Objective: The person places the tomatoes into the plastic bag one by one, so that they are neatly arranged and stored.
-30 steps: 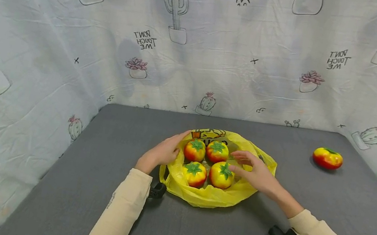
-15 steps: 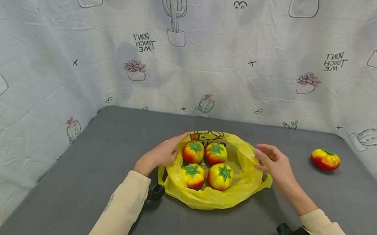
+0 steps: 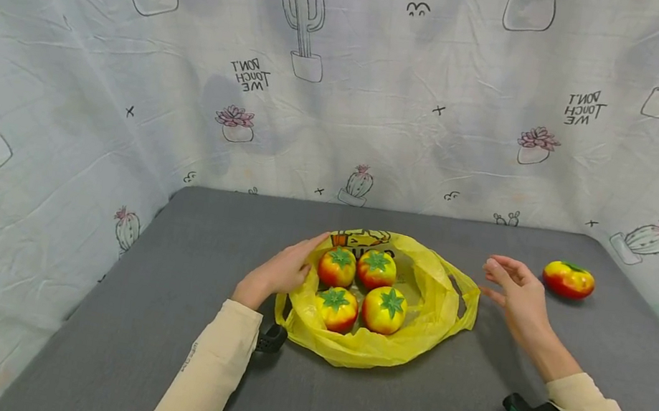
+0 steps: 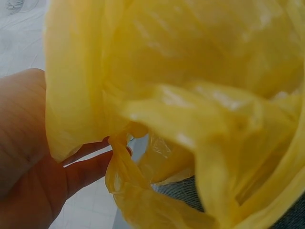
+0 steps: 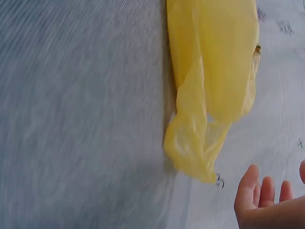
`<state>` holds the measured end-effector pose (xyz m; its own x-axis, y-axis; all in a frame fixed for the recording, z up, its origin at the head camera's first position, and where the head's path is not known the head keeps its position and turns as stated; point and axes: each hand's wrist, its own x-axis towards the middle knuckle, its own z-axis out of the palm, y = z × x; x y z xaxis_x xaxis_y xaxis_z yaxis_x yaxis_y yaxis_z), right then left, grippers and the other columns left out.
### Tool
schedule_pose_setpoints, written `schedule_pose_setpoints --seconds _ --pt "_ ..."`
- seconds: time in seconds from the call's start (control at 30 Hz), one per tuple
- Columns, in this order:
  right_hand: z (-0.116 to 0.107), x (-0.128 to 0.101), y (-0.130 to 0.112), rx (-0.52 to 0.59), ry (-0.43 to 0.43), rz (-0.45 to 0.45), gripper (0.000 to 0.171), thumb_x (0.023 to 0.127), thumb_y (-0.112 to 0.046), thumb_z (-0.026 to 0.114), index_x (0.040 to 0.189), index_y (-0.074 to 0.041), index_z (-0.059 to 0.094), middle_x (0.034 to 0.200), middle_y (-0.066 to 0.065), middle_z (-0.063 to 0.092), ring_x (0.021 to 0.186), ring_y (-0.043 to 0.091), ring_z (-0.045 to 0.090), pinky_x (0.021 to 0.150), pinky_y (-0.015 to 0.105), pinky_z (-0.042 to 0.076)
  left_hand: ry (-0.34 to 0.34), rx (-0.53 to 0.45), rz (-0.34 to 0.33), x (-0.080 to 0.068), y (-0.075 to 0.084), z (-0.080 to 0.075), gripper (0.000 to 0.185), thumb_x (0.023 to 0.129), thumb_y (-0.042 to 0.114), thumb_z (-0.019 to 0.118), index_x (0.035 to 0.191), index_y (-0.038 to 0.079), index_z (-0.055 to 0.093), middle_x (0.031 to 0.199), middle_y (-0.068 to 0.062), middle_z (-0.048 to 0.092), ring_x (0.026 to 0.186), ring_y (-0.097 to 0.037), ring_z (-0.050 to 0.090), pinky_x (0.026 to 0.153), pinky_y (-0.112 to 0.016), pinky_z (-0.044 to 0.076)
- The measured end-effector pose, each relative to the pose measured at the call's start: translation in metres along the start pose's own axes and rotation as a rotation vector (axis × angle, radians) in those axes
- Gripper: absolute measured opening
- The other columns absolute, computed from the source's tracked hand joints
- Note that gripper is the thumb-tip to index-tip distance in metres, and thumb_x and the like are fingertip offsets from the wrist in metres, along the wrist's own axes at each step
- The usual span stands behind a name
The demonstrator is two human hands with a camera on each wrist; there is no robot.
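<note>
Nearest to us, our 2 cream sleeves (image 3: pixel 206 374) come in from 6 o'clock over the gray table (image 3: pixel 153 321), each with a dark wrist mount beneath it.

Just beyond lies the yellow bag (image 3: pixel 374 347), spread open with its mouth upward and 4 tomatoes (image 3: pixel 376 269) resting inside in a tight cluster. Our left hand (image 3: pixel 279 271) sits at the bag's 9 o'clock rim; the left wrist view shows its fingers (image 4: pixel 90 169) curled under a fold of the yellow film (image 4: pixel 157 114), so we judge it to be holding that edge.

Our right hand (image 3: pixel 515 287) hangs just off the bag's 3 o'clock edge, apart from the plastic, fingers spread loosely and holding nothing. From its wrist view only the fingertips (image 5: pixel 248 186) show, with the bag's loose handle (image 5: pixel 195 148) near them but not touching.

The relation that matters: the fifth tomato (image 3: pixel 569 279) lies alone on the table at about 2 o'clock from the right hand, near it and well apart from the left, so the right hand is plainly nearer. It lies tilted, its green calyx toward 12 o'clock.

Hard to read: the left wrist view is blurred yellow throughout, the left thumb is hidden by the film, and the bag's print is partly folded under.
</note>
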<state>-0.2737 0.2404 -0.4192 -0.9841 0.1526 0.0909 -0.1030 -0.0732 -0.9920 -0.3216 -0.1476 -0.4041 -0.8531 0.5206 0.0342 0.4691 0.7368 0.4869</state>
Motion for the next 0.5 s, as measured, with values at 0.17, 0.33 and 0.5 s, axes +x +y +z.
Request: schedule_pose_setpoints --seconds 0.17,0.33,0.5 --pt "-0.021 0.007 0.01 0.109 0.11 0.007 0.03 0.088 -0.026 0.069 0.114 -0.014 0.06 0.106 -0.002 0.059 0.095 0.012 0.054 0.071 0.025 0.054 -0.007 -0.008 -0.005 0.0 0.0 0.0 0.068 0.094 -0.006 0.048 0.153 0.011 0.019 0.151 -0.016 0.03 0.133 -0.032 0.035 0.104 -0.045 0.034" --pt "-0.032 0.005 0.006 0.22 0.235 0.038 0.029 0.086 -0.02 0.072 0.111 -0.012 0.059 0.099 -0.002 0.06 0.084 0.011 0.057 0.065 0.025 0.054 -0.006 -0.018 -0.012 0.0 0.0 0.001 0.069 0.093 -0.007 0.048 0.153 0.012 0.02 0.151 -0.014 0.03 0.134 -0.031 0.033 0.106 -0.046 0.03" --pt "-0.039 -0.001 -0.004 0.315 0.41 0.119 0.03 0.081 -0.018 0.076 0.104 -0.013 0.056 0.091 -0.005 0.059 0.072 0.009 0.056 0.056 0.025 0.054 -0.013 -0.011 -0.016 0.001 0.001 0.0 0.069 0.095 -0.006 0.047 0.154 0.013 0.018 0.152 -0.014 0.028 0.136 -0.031 0.031 0.106 -0.046 0.029"
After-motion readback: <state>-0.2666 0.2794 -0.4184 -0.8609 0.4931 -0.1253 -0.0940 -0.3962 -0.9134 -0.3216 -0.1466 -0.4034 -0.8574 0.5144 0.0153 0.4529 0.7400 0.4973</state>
